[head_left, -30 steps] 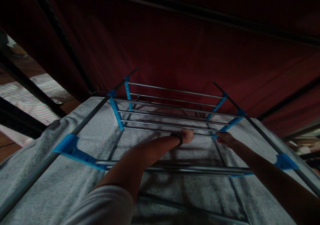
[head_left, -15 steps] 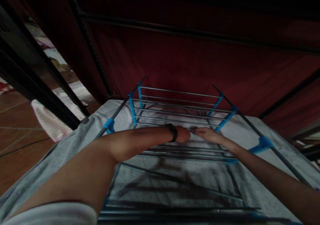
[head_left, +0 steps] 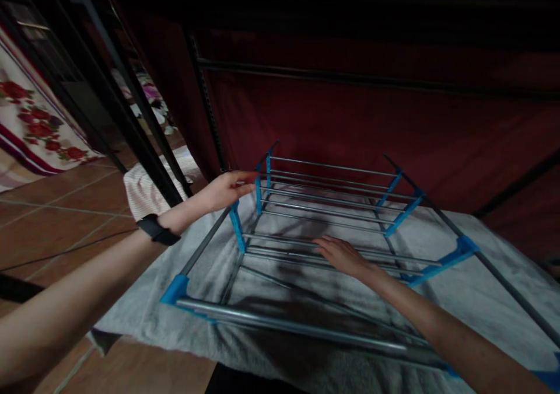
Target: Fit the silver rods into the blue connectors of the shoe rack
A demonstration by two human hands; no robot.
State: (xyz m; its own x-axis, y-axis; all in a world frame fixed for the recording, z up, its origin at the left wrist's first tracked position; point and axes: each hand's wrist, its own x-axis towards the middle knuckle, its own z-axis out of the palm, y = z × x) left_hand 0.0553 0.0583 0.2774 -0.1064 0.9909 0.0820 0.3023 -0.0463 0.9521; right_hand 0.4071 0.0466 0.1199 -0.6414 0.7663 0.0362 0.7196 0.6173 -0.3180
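Behind everything, a dark red fabric curtain (head_left: 350, 125) fills the upper right of the frame, with black metal frame bars (head_left: 131, 125) slanting down the upper left and terracotta floor tiles (head_left: 52, 225) along the left edge. Below it, a grey towel-like cloth (head_left: 481, 289) spreads across the centre and lower right. On that cloth lies the folding rack of thin silver metal rods joined by blue plastic connectors (head_left: 306, 236), running from the lower middle up toward the centre of the frame. It looks light and stiff, though probably loose at its joints; the smooth rods may slip, so the dark side rails or the blue connectors seem the surer places to grip. A white cloth with fine red stripes (head_left: 144, 192) hangs at centre left. The left hand (head_left: 223, 188), a black wristband (head_left: 156, 229) on its wrist, reaches to the rack's far left corner, fingers extended and close together, tips touching the top of a blue upright. The right hand (head_left: 343, 255) rests palm down on the middle rods, fingers loosely spread, gripping nothing.
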